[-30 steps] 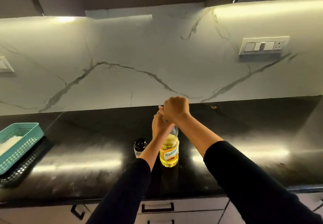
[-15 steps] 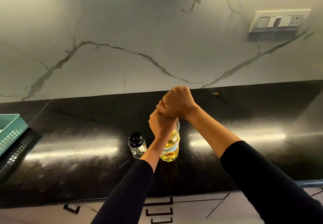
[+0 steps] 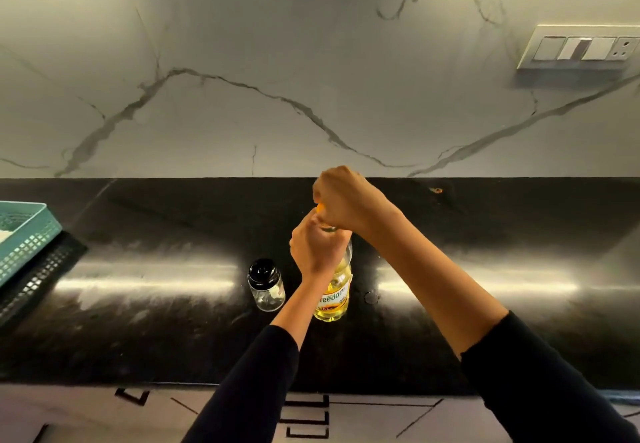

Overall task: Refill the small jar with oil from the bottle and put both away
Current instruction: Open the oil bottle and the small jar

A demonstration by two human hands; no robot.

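Note:
A clear oil bottle (image 3: 333,299) with yellow oil and a white-and-yellow label stands upright on the black countertop (image 3: 156,321). My left hand (image 3: 317,247) grips its upper part around the neck. My right hand (image 3: 346,200) is curled over the top, gripping the orange cap (image 3: 320,207), of which only a sliver shows. Just left of the bottle stands the small clear glass jar (image 3: 266,288) with its black lid on; it looks nearly empty.
A teal plastic basket (image 3: 24,238) sits on a black perforated tray (image 3: 38,276) at the left edge. A switch plate (image 3: 581,47) is on the marble backsplash at the upper right. Drawer fronts with black handles (image 3: 304,415) run below the counter edge.
The view has tilted down and drawn closer. My right hand has turned on the bottle top, so a bit of orange cap now shows. Bottle and jar stay in place.

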